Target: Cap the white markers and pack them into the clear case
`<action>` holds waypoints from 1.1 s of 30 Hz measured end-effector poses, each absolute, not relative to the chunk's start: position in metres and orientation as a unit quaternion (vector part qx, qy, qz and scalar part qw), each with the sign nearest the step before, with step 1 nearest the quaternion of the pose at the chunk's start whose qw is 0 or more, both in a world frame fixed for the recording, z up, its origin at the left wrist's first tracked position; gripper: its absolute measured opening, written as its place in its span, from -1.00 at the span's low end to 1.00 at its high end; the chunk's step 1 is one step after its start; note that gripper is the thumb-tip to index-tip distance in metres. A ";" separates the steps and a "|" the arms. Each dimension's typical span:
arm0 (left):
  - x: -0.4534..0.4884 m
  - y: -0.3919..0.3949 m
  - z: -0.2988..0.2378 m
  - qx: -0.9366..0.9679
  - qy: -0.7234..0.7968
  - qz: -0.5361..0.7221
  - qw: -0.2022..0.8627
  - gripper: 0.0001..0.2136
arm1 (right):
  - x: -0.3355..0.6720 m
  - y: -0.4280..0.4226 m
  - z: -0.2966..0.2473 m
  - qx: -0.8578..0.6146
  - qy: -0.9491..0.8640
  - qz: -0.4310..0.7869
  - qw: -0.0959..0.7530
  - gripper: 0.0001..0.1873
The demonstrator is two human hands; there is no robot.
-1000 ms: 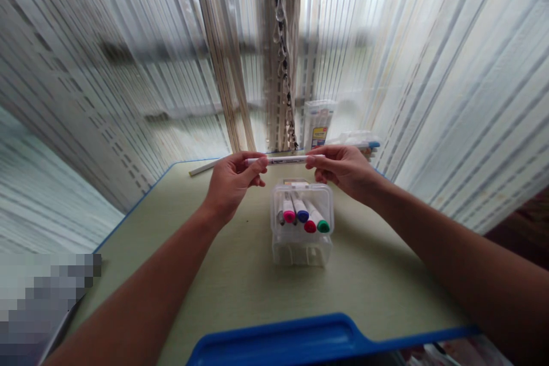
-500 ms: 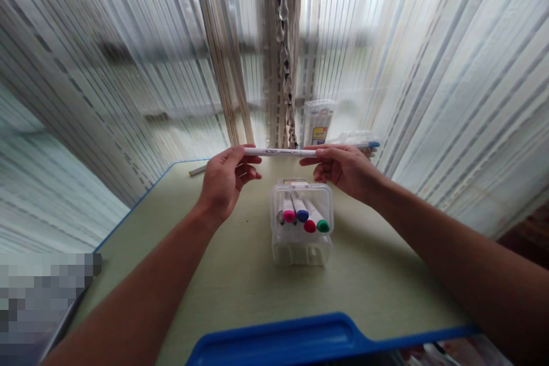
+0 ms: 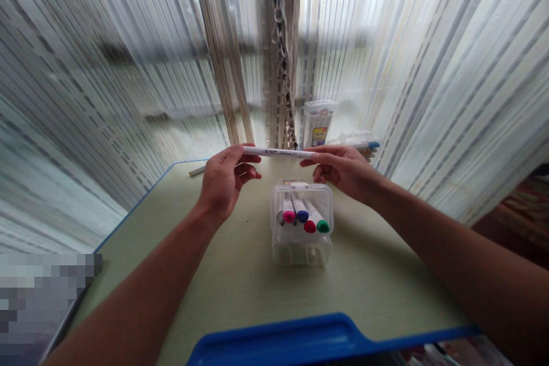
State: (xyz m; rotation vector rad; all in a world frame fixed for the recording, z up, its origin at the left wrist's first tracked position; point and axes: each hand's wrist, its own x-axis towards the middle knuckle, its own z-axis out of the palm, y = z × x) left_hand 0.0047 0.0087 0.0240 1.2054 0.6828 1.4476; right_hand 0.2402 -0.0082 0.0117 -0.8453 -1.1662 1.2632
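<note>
A white marker (image 3: 277, 152) is held level above the far part of the table, dark print along its barrel. My left hand (image 3: 223, 178) pinches its left end between thumb and fingers. At the other end, my right hand (image 3: 345, 171) grips the marker the same way. Both tips of it are covered by my fingers. Below and between the hands stands a clear plastic box (image 3: 302, 251). Several white markers (image 3: 301, 215) with pink, blue, red and green ends lean in it.
Another pen (image 3: 198, 171) lies behind my left hand. A clear case with a yellow label (image 3: 319, 126) stands at the back, beside a clear package (image 3: 354, 138). The pale green table (image 3: 240, 286) has a blue front rim (image 3: 278, 340). Striped curtains (image 3: 150, 68) hang behind.
The right end of the marker has dipped very slightly, and my right hand has shifted a little. The curtains and hanging bead chain have swayed. The box stays put.
</note>
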 end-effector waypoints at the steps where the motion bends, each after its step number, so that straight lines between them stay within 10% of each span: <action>1: 0.005 0.008 0.024 0.510 0.286 0.608 0.537 -0.80 | 0.240 -0.008 0.011 -0.360 -0.503 0.538 0.572 -0.76; 33: 0.014 -0.013 0.032 0.610 0.232 0.596 0.468 -0.74 | 0.243 -0.006 0.001 -0.427 -0.636 0.383 0.516 -0.64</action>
